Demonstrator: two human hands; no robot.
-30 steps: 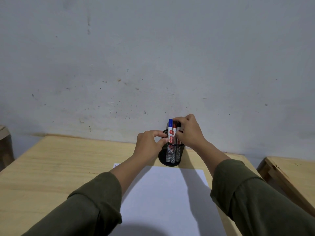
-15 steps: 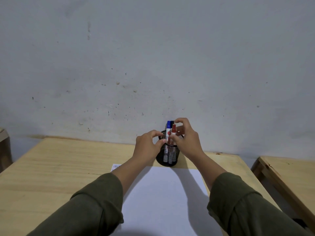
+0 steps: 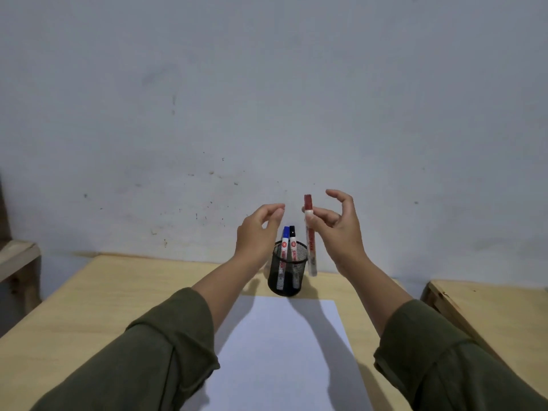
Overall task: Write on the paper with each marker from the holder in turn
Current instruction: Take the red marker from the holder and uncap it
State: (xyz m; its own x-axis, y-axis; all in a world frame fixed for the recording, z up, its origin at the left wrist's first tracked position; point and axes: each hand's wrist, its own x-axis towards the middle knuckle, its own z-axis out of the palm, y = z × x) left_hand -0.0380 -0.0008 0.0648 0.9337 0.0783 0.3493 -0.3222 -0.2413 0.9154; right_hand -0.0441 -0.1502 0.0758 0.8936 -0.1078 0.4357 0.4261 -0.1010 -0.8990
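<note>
Right hand [image 3: 338, 229] pinches the red marker [image 3: 310, 238] upright at frame centre, clear of the holder [image 3: 287, 272]; left hand [image 3: 259, 232] released. Uncap steadily, then lower onto the paper [image 3: 284, 351]

At frame centre the right hand [image 3: 338, 229] pinches a red-capped marker [image 3: 310, 241] upright, apparently clear of the black mesh holder [image 3: 287, 272]. The left hand [image 3: 259, 232] hovers empty, fingers curled, above the holder's left rim. Blue [image 3: 285, 241] and black [image 3: 292, 241] markers stand inside, white paper [image 3: 284, 351] below.
</note>
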